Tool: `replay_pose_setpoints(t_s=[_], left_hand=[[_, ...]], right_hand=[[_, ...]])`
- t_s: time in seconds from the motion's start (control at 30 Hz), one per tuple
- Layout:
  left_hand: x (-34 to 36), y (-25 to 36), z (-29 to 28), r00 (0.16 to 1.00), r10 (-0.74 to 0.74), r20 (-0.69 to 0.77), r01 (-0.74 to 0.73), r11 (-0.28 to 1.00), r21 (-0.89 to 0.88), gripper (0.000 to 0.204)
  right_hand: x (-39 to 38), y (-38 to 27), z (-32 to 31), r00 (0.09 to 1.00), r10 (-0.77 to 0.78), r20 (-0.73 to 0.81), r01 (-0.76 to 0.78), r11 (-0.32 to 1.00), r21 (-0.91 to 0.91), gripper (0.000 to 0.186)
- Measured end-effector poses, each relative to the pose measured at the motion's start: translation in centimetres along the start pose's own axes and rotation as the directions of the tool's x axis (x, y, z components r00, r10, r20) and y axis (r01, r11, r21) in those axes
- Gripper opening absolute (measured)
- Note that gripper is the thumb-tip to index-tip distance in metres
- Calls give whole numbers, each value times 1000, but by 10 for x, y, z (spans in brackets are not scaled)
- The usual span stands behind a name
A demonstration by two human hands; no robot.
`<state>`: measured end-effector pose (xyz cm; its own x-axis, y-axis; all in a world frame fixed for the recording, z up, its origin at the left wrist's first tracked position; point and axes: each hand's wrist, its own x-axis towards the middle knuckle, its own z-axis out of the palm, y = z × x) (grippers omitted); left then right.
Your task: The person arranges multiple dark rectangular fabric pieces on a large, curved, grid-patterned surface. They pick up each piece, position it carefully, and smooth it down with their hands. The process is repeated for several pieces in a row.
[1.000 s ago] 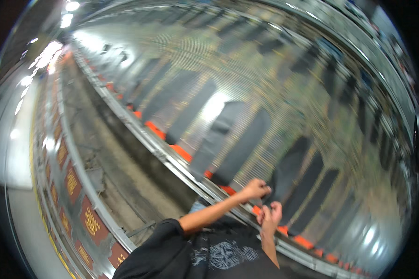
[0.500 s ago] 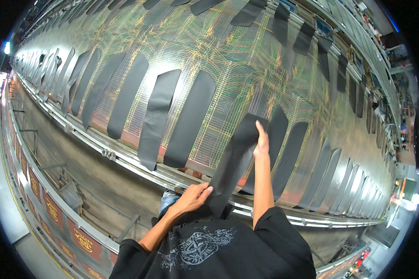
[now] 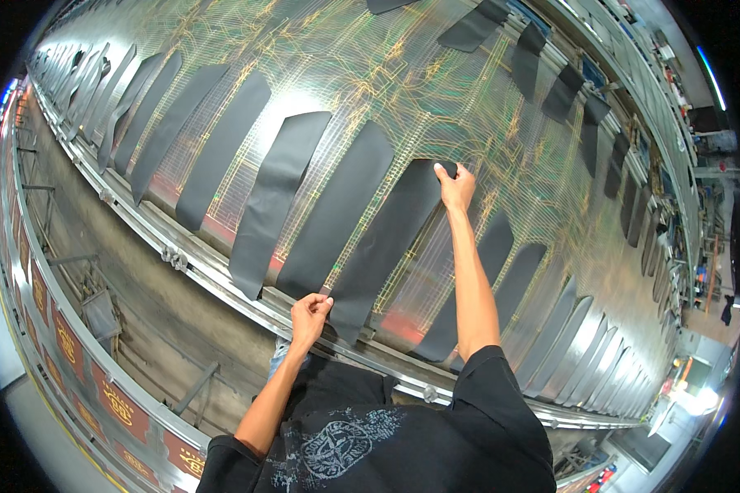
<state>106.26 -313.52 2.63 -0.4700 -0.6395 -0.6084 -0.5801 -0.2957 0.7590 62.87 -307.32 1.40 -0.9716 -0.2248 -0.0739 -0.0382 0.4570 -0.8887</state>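
Note:
A long black strip of smooth, flexible sheet [image 3: 392, 240] lies across the near side of the long table, slanting from its near edge toward the middle. At its far end, my right hand [image 3: 459, 187] pinches the top corner between thumb and fingers. Down by the table's edge, my left hand [image 3: 311, 317] has its fingertips closed on the strip's lower left edge. Just left of it is another black strip [image 3: 339, 209], lying flat and close alongside. Under my right forearm, a further strip [image 3: 493, 251] is partly covered.
The long table [image 3: 436, 99] has a shiny surface covered in green and yellow lines. A metal rail [image 3: 222, 292] runs along its near edge. Several similar strips line both long sides. Some far-side strips [image 3: 563, 92] hang over a rail. Brown panels [image 3: 115, 403] stand on the left.
Both hands have moved left and farther over the table with the strip. It was partly raised off the near edge; now it lies beside the neighbouring strip. The view has shifted slightly.

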Motion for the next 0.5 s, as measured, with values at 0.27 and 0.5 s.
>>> replay_pose_setpoints(t_s=[0.27, 0.5], left_hand=[[3, 9, 4, 996, -77, -48, 76, 997, -5, 25], [13, -1, 0, 993, -119, 5, 119, 992, 37, 26]], right_hand=[[5, -7, 11, 998, -59, 20, 62, 975, -211, 23], [8, -6, 12, 997, -19, 69, 32, 980, -195, 20]])
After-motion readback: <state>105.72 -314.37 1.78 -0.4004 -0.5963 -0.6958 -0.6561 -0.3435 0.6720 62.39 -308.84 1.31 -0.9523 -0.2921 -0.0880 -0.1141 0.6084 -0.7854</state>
